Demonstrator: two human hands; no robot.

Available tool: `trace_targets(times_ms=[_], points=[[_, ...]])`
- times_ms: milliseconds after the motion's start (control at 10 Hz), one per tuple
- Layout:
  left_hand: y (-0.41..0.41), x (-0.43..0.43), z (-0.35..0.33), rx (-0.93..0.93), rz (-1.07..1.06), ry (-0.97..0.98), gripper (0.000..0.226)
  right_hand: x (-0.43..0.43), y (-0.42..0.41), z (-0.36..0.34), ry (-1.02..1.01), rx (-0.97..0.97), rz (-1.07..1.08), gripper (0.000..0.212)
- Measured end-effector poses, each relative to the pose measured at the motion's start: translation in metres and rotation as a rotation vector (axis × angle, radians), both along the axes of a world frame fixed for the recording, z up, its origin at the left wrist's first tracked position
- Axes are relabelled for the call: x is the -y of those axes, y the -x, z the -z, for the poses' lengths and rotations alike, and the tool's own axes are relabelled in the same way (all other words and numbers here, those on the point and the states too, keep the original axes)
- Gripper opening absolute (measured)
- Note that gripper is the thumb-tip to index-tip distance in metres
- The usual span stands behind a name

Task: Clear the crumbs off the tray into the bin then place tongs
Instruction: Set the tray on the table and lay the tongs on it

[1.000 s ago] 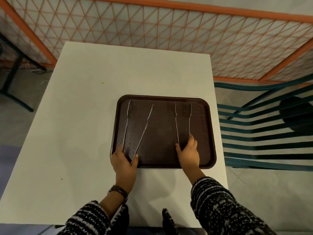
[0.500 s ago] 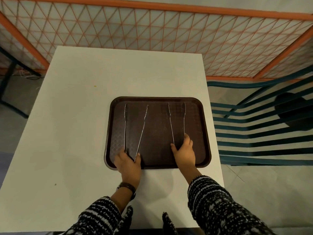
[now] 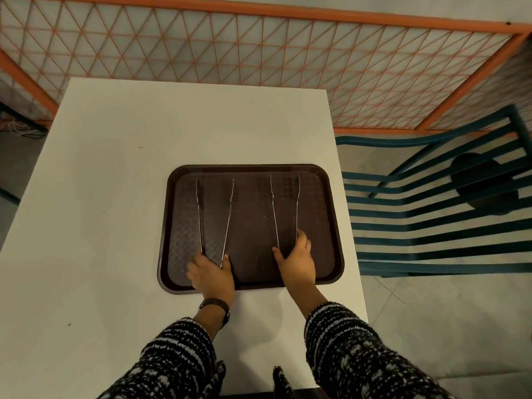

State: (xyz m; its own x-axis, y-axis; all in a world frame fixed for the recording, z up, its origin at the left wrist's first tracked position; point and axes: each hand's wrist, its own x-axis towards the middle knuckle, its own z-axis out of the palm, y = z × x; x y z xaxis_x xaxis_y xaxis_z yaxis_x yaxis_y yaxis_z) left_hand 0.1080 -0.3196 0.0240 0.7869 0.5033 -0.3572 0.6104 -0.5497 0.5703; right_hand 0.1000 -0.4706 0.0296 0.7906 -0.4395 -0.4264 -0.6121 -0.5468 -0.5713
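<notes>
Your tray [image 3: 325, 226] sits on the table [image 3: 115, 226] toward its 3 o'clock edge, and two pairs of tongs already lie inside it, side by side, tips pointing to 12 o'clock. The left tongs [image 3: 216, 220] splay wide; the right tongs [image 3: 283, 211] are narrower. Your left hand [image 3: 211, 273] covers the hinge end of the left pair at the tray's 7 o'clock, fingers curled over it, and your right hand [image 3: 296, 260] rests on the hinge end of the right pair at 5 o'clock, thumb and fingers lying along its two arms. Whether either hand is squeezing or only resting you cannot tell from here

By the look of it, you are at the last step. The tray floor appears free of crumbs, apart from a few pale specks too small to identify, so the clearing seems done. What is left, I judge, is only to let go and draw your hands back

No bin shows anywhere in view. On the table, a yellow speck [image 3: 140, 147] lies at 10 o'clock of the tray, well apart. A blue slatted chair [image 3: 431, 226] stands at 3 o'clock, and orange mesh fencing [image 3: 259, 53] runs across at 12 o'clock
</notes>
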Motion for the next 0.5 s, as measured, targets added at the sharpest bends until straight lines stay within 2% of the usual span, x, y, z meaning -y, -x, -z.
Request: trace_targets(times_ms=[300,500], points=[[-0.0087,-0.0035,0.0037,-0.038,0.030,-0.036,0.067,0.0010,0.0001,-0.0001,-0.001,0.001,-0.009,0.074],[-0.0076,-0.0096,0.0032,-0.018,0.059,-0.001,0.080,0.0026,0.0014,-0.0018,-0.021,0.023,-0.007,0.081]])
